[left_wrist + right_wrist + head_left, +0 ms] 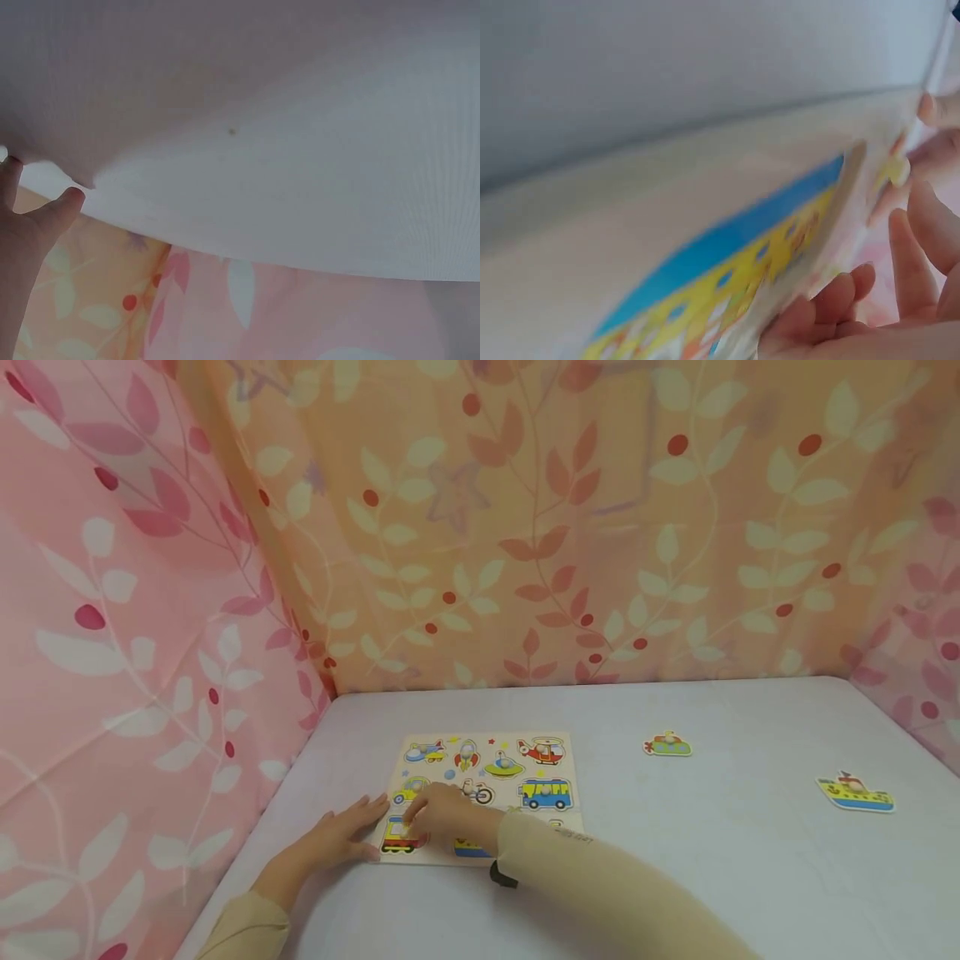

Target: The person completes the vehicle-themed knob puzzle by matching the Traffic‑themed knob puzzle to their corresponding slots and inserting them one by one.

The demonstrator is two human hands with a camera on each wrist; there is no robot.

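Note:
A wooden knob puzzle board with vehicle pictures lies on the table. My right hand is over its lower left part, fingertips right at the red and yellow train piece. In the right wrist view, the thumb and a finger reach close beside a yellow knob, and the other fingers are bent over the board near the blue and yellow ship picture. My left hand rests at the board's left edge with fingers spread. The right forearm hides the board's lower right corner.
A green submarine piece lies right of the board, and a yellow and blue ship piece lies farther right. The blue bus and red helicopter are on the board. Patterned curtains stand behind and beside the white table.

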